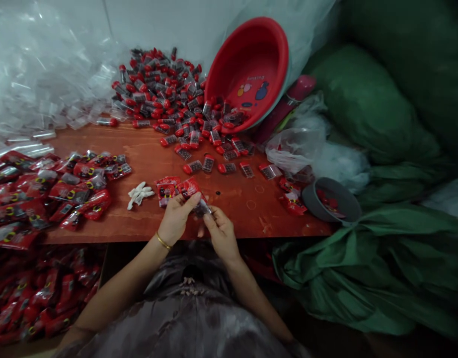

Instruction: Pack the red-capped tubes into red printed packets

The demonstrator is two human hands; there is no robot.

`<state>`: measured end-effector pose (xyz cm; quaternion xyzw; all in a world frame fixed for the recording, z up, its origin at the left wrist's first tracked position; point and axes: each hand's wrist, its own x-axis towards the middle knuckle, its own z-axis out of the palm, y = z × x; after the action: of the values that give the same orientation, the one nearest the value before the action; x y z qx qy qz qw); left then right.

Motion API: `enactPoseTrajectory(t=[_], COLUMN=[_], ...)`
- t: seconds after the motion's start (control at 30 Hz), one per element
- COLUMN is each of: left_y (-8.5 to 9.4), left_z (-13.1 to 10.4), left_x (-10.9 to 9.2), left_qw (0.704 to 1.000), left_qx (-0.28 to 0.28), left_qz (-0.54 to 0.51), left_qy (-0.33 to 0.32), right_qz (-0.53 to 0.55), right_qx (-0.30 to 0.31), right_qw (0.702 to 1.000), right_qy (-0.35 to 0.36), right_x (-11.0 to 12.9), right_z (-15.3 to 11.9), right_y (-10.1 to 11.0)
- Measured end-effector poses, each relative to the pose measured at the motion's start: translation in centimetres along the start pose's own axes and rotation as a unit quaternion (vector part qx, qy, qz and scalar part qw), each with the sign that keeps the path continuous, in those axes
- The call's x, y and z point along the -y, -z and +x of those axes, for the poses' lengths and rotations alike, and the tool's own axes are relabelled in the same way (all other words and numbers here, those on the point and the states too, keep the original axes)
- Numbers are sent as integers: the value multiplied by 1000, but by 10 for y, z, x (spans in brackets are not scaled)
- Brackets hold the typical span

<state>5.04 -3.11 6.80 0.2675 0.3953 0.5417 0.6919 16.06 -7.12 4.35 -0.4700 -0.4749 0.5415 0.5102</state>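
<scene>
Near the table's front edge, my left hand (177, 216) pinches a small red printed packet (189, 186) between thumb and fingers. My right hand (222, 229) is closed on the packet's lower end, where something clear and dark shows; the fingers partly hide it. Just left of my hands lie more red printed packets (167, 189) on the tabletop. Beside those is a small heap of white pieces (139, 194). Beyond my hands, small clear containers (193, 167) with red caps and dark contents lie scattered, running back into a large pile (162, 92).
A red basin (247, 64) leans tilted behind the pile, with a pink bottle (284, 107) beside it. Filled red packets (53, 189) heap at left, below clear plastic sleeves (46, 74). A grey bowl (331, 201) stands at right near green sacks (378, 263).
</scene>
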Motion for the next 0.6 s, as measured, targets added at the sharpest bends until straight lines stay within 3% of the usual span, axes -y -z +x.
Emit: enactPoseTrajectory(t=[0.3,0.43,0.6], left_y=[0,6,13], left_z=[-3,-2,-1], left_x=[4,3,2], left_qw=[999,999,999], left_qx=[-3,-24,6], left_qz=[-9,-1,47], left_qy=[47,25,-9], right_qz=[0,-2,-89], right_qx=[-17,-7,-40], right_qw=[1000,1000,995], right_qy=[-5,-22,-3], right_x=[3,0,-13], right_z=[10,14,11], right_y=[-9,-16,-14])
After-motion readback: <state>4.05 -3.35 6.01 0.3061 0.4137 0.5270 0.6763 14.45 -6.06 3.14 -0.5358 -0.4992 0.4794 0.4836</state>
